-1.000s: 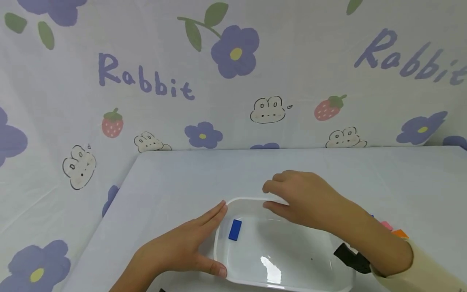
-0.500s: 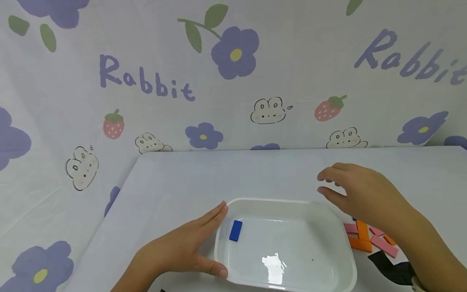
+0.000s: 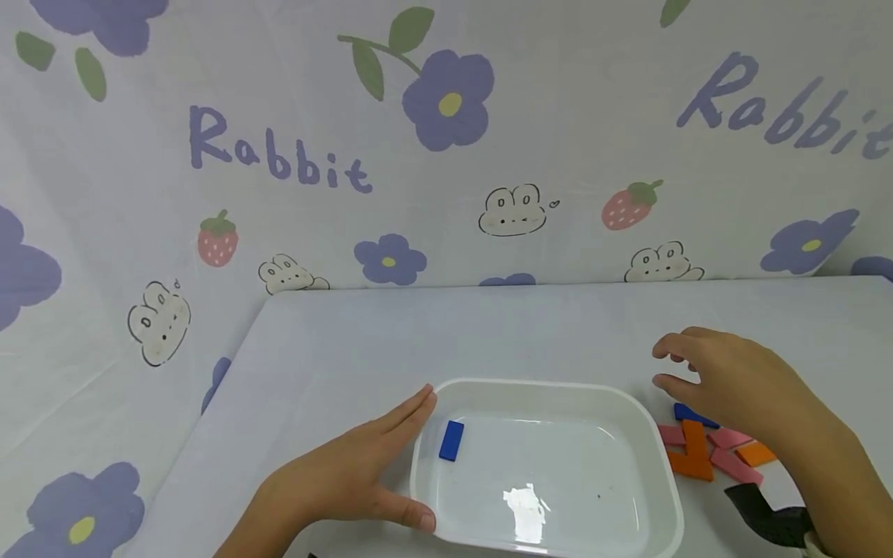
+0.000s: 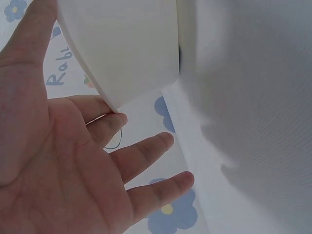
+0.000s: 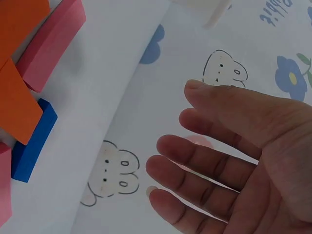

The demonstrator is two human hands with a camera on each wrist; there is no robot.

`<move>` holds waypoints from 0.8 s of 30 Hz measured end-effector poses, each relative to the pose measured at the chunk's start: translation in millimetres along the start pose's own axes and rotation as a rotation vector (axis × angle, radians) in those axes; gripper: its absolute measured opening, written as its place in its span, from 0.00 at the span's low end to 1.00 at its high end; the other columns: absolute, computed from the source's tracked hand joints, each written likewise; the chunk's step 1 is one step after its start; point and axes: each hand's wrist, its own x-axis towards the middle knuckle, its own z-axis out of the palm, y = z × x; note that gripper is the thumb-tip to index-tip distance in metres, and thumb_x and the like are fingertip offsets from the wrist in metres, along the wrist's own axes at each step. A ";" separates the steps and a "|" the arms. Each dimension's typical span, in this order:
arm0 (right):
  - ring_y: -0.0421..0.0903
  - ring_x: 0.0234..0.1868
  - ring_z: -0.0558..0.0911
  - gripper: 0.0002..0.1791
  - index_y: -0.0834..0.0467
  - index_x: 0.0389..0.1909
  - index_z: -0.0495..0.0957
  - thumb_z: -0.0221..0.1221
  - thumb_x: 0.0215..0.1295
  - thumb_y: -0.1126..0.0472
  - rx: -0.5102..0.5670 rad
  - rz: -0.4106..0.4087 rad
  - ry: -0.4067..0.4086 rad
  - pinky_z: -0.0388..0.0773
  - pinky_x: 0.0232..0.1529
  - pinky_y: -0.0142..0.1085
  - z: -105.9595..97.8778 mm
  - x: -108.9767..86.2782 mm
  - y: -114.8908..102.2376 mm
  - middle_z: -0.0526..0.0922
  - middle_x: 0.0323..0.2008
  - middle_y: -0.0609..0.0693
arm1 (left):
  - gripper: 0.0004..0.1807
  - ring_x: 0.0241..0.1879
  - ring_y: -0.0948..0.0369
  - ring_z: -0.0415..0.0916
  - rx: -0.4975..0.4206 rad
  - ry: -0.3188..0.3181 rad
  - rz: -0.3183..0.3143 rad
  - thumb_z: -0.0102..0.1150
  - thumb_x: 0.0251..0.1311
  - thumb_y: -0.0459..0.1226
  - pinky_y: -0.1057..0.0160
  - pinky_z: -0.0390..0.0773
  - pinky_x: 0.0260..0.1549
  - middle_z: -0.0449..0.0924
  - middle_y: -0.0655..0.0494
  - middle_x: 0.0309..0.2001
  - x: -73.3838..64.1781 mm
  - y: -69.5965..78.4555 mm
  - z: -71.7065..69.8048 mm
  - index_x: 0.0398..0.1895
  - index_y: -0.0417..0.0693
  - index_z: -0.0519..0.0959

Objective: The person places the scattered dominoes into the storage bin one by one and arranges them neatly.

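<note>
A white rectangular tray (image 3: 565, 473) stands on the table with one blue block (image 3: 451, 441) lying at its left end. My left hand (image 3: 349, 480) spans that end, fingertips at the far left corner and thumb at the near one. In the left wrist view its fingers (image 4: 146, 151) are spread, two of them at the tray's rim. My right hand (image 3: 739, 380) hovers over the back of a block pile, holding nothing, its fingers slightly bent. The pile holds orange blocks (image 3: 694, 439), pink blocks (image 3: 736, 466) and a blue block (image 3: 696, 416); my forearm passes beside it.
The pile lies close against the tray's right side. A white-covered table (image 3: 391, 333) reaches back to a hanging cloth (image 3: 300, 70) printed with flowers, rabbits and strawberries. A black strap (image 3: 767, 519) hangs by my right wrist.
My right hand has moved from above the tray to the right, over the block pile, uncovering the blocks. My left hand, the tray and the blue block in it stay put.
</note>
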 end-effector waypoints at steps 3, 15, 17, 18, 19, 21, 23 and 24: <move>0.54 0.35 0.82 0.17 0.58 0.43 0.83 0.74 0.56 0.56 -0.014 0.012 -0.015 0.84 0.32 0.53 2.2 0.9 2.8 0.84 0.36 0.54 | 0.68 0.77 0.62 0.42 0.012 0.002 0.001 0.66 0.42 0.71 0.49 0.58 0.70 0.33 0.71 0.80 0.1 0.1 0.4 0.82 0.61 0.41; 0.52 0.31 0.77 0.20 0.62 0.41 0.79 0.69 0.61 0.49 -0.046 0.210 -0.288 0.82 0.29 0.53 4.6 1.3 18.7 0.80 0.30 0.54 | 0.68 0.77 0.62 0.43 0.001 0.013 0.006 0.68 0.42 0.70 0.48 0.60 0.69 0.33 0.74 0.79 -0.7 0.7 2.7 0.82 0.61 0.42; 0.51 0.29 0.75 0.19 0.62 0.37 0.78 0.66 0.63 0.48 -0.051 0.238 -0.300 0.80 0.27 0.49 5.6 0.3 20.4 0.77 0.26 0.51 | 0.67 0.77 0.62 0.43 0.004 0.014 0.006 0.68 0.42 0.69 0.48 0.60 0.69 0.34 0.72 0.80 -0.9 0.6 3.1 0.82 0.60 0.42; 0.50 0.28 0.74 0.19 0.61 0.35 0.77 0.65 0.64 0.47 -0.045 0.254 -0.311 0.78 0.26 0.48 6.3 -0.2 21.3 0.76 0.25 0.51 | 0.68 0.77 0.62 0.43 0.005 0.014 0.006 0.68 0.42 0.70 0.48 0.60 0.69 0.34 0.71 0.80 -0.9 0.7 3.3 0.82 0.60 0.42; 0.50 0.27 0.74 0.20 0.61 0.33 0.76 0.63 0.65 0.46 -0.040 0.267 -0.325 0.77 0.26 0.47 7.7 -0.7 22.1 0.74 0.24 0.50 | 0.68 0.77 0.61 0.43 0.006 0.014 0.006 0.68 0.42 0.70 0.48 0.60 0.69 0.34 0.70 0.80 -0.7 0.6 3.6 0.82 0.60 0.42; 0.49 0.26 0.73 0.21 0.60 0.29 0.75 0.61 0.66 0.44 -0.029 0.286 -0.348 0.75 0.25 0.45 10.9 -1.1 23.6 0.72 0.22 0.51 | 0.68 0.77 0.61 0.43 0.003 0.014 0.003 0.69 0.43 0.69 0.48 0.60 0.69 0.35 0.68 0.80 -0.5 0.3 4.3 0.82 0.59 0.43; 0.49 0.26 0.72 0.22 0.59 0.27 0.74 0.60 0.67 0.43 -0.017 0.296 -0.352 0.73 0.25 0.44 14.3 -1.2 25.0 0.71 0.21 0.51 | 0.68 0.77 0.61 0.43 -0.001 0.013 -0.002 0.69 0.42 0.69 0.48 0.60 0.69 0.35 0.68 0.80 -0.3 -0.1 5.1 0.82 0.59 0.43; 0.49 0.26 0.72 0.22 0.58 0.27 0.74 0.60 0.66 0.43 -0.014 0.297 -0.352 0.73 0.24 0.44 16.4 -1.2 25.2 0.70 0.21 0.51 | 0.68 0.77 0.61 0.43 -0.004 0.014 -0.005 0.69 0.42 0.69 0.48 0.60 0.69 0.35 0.68 0.80 -0.3 -0.4 5.4 0.82 0.60 0.43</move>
